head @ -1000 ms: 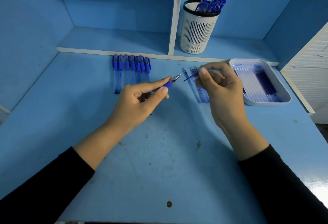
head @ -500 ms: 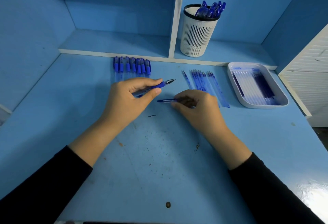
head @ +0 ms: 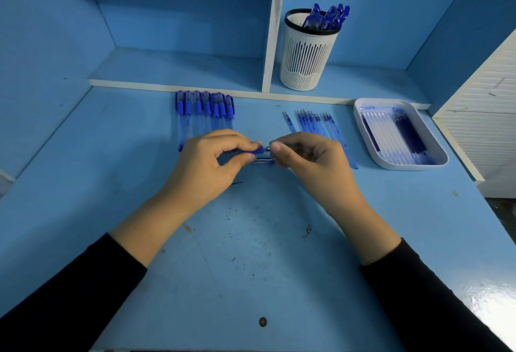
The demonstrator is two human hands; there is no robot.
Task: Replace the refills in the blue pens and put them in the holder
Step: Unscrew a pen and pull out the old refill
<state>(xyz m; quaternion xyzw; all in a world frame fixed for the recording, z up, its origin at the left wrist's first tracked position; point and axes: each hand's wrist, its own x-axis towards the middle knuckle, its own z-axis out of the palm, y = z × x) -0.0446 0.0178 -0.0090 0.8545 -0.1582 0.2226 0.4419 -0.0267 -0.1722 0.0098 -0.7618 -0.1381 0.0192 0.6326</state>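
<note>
My left hand [head: 208, 166] pinches a blue pen's grip end [head: 252, 151] at the desk's middle. My right hand [head: 310, 160] meets it from the right, fingertips closed on the pen's tip; a clear pen barrel [head: 264, 160] lies just under both hands. Behind my left hand, several capped blue pens [head: 205, 110] lie in a row. Loose refills [head: 315, 124] lie in a row behind my right hand. The white slotted holder [head: 305, 56] stands on the back shelf with several blue pens [head: 328, 18] in it.
A white tray [head: 402, 163] with used refills sits at the right. A white shelf divider [head: 272, 30] rises left of the holder. A white slatted cabinet [head: 485, 106] borders the desk at far right. Specks of dirt dot the blue desk [head: 251, 254].
My right hand left the desk surface and came up to the tip of the pen in my left hand. Both hands now meet at the centre.
</note>
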